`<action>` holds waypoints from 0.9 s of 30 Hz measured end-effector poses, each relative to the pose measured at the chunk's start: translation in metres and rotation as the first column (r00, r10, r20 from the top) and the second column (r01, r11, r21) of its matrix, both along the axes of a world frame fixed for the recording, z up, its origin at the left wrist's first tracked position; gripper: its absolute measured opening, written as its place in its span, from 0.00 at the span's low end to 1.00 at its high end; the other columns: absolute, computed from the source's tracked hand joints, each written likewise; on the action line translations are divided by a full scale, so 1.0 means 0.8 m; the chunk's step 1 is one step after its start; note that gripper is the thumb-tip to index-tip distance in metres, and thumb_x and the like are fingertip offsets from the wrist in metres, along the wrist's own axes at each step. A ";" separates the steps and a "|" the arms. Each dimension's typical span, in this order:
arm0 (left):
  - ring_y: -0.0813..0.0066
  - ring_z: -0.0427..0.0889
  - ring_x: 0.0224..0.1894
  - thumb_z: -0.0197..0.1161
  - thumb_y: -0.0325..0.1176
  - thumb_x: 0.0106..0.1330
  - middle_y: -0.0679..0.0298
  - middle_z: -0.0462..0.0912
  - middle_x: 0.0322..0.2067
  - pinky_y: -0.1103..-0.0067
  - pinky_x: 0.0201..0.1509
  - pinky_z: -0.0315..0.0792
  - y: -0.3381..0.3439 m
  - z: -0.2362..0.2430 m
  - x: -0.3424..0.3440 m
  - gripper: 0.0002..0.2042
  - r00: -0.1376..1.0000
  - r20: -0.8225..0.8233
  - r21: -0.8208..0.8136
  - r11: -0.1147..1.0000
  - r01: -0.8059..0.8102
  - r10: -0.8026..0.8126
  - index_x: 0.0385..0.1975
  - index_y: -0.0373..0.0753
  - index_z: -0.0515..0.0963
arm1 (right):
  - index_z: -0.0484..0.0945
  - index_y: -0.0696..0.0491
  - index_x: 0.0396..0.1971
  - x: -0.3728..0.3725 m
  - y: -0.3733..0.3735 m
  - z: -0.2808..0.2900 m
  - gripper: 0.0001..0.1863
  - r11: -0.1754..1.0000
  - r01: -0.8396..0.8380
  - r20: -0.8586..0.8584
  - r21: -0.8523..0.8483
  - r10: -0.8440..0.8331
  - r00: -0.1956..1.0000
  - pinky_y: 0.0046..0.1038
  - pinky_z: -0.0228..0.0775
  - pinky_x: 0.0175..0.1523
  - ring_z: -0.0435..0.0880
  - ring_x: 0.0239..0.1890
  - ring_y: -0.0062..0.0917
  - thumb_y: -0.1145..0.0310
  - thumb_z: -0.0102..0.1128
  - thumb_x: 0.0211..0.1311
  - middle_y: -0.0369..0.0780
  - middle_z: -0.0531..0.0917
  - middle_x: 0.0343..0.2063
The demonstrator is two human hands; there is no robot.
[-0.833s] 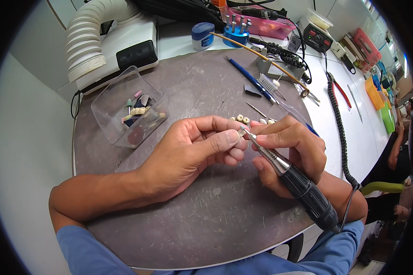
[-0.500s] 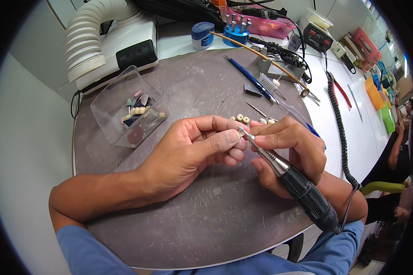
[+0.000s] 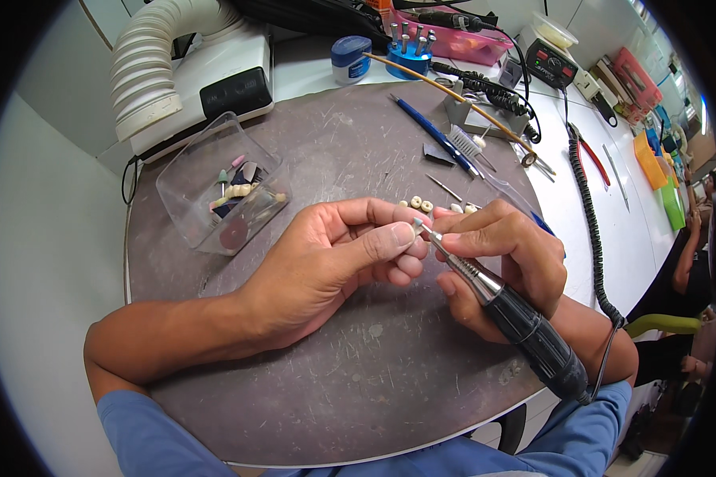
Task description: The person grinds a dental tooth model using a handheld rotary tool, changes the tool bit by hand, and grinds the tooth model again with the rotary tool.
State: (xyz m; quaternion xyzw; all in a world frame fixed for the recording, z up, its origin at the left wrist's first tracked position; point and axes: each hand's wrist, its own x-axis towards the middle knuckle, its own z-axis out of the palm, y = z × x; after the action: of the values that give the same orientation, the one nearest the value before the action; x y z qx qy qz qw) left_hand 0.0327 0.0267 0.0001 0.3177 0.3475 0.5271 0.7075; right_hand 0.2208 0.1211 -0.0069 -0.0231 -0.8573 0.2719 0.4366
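Note:
My left hand (image 3: 338, 250) is closed, pinching a small pale dental crown (image 3: 419, 230) between thumb and fingers, which cover most of it. In my right hand (image 3: 521, 254) is a dental handpiece (image 3: 537, 338) with a black body and silver nose, held like a pen. Its small bluish-green grinding tip (image 3: 418, 222) meets the crown at my left fingertips; contact is too small to be sure of. Just beyond the hands several loose tooth crowns (image 3: 422, 204) lie on the brown tabletop (image 3: 358, 358).
A clear plastic box (image 3: 184, 219) with burs and tooth pieces stands left, below a white suction hose (image 3: 145, 71). Farther back are a blue bur stand (image 3: 410, 60), a lidded jar (image 3: 351, 60) and a long brush (image 3: 453, 97). A coiled cord (image 3: 590, 230) runs down the right side.
Both hands keep almost the same pose and grip. The grinding tip looks slightly shifted or turned at the crown.

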 end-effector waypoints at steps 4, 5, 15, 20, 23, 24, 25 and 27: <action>0.82 0.76 0.35 0.57 0.33 0.68 0.64 0.78 0.35 0.86 0.43 0.72 0.000 -0.001 0.000 0.13 1.000 0.000 0.006 1.000 0.006 -0.006 0.47 0.31 0.72 | 0.76 0.62 0.32 0.000 0.001 0.000 0.15 1.000 -0.014 0.014 0.017 0.014 1.000 0.33 0.80 0.44 0.85 0.33 0.35 0.81 0.67 0.39 0.47 0.82 0.28; 0.82 0.76 0.35 0.57 0.33 0.68 0.64 0.78 0.35 0.86 0.43 0.72 0.000 -0.001 0.000 0.13 1.000 0.000 0.004 1.000 0.005 -0.005 0.47 0.31 0.72 | 0.76 0.62 0.32 0.000 0.001 0.000 0.15 1.000 -0.009 0.004 0.005 0.009 1.000 0.33 0.80 0.44 0.85 0.33 0.35 0.81 0.67 0.39 0.47 0.82 0.28; 0.82 0.76 0.35 0.57 0.32 0.67 0.64 0.78 0.35 0.86 0.43 0.72 0.000 -0.003 0.000 0.13 1.000 0.010 -0.004 1.000 -0.006 0.006 0.47 0.32 0.72 | 0.77 0.62 0.32 0.001 0.001 0.000 0.16 1.000 -0.005 0.003 -0.006 0.005 1.000 0.33 0.79 0.45 0.85 0.34 0.35 0.81 0.67 0.39 0.47 0.82 0.28; 0.82 0.76 0.35 0.57 0.32 0.67 0.64 0.78 0.35 0.86 0.43 0.72 0.000 -0.004 0.000 0.13 1.000 0.014 0.013 1.000 -0.001 0.001 0.46 0.31 0.73 | 0.77 0.62 0.32 0.001 0.001 0.002 0.15 0.999 -0.043 0.031 0.034 0.041 0.999 0.33 0.79 0.45 0.85 0.34 0.35 0.81 0.67 0.39 0.47 0.82 0.28; 0.82 0.76 0.35 0.57 0.32 0.68 0.64 0.78 0.35 0.86 0.43 0.72 0.001 -0.003 0.000 0.13 1.000 0.021 0.010 1.000 -0.004 0.004 0.46 0.31 0.73 | 0.77 0.62 0.31 0.000 0.000 0.000 0.15 1.000 0.004 0.002 -0.004 -0.004 1.000 0.33 0.79 0.44 0.85 0.34 0.35 0.81 0.67 0.39 0.46 0.82 0.28; 0.82 0.76 0.35 0.57 0.32 0.68 0.64 0.78 0.35 0.86 0.43 0.72 0.001 -0.003 0.000 0.13 1.000 0.021 0.010 1.000 -0.003 0.003 0.46 0.31 0.73 | 0.77 0.62 0.31 0.000 0.000 0.001 0.15 1.000 0.005 0.003 -0.004 -0.005 1.000 0.33 0.79 0.44 0.85 0.34 0.35 0.81 0.67 0.39 0.46 0.82 0.28; 0.82 0.76 0.35 0.57 0.32 0.67 0.64 0.78 0.35 0.86 0.43 0.72 0.001 -0.003 0.000 0.13 1.000 0.017 0.006 1.000 -0.004 0.003 0.46 0.31 0.73 | 0.77 0.62 0.31 0.001 0.001 0.001 0.15 1.000 -0.010 0.013 0.001 0.010 1.000 0.33 0.79 0.44 0.85 0.33 0.35 0.81 0.67 0.39 0.46 0.82 0.28; 0.82 0.76 0.35 0.57 0.32 0.67 0.64 0.78 0.35 0.86 0.43 0.72 0.001 -0.003 0.000 0.13 1.000 0.013 0.000 1.000 -0.007 0.007 0.46 0.31 0.73 | 0.77 0.62 0.32 0.001 0.001 0.001 0.15 1.000 -0.029 0.023 0.004 0.029 0.999 0.33 0.79 0.44 0.85 0.33 0.35 0.81 0.67 0.39 0.46 0.82 0.28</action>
State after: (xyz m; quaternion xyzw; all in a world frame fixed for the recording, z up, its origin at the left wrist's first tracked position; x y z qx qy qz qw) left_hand 0.0328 0.0274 -0.0023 0.3132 0.3439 0.5317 0.7078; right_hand 0.2219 0.1219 -0.0061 -0.0128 -0.8631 0.2760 0.4228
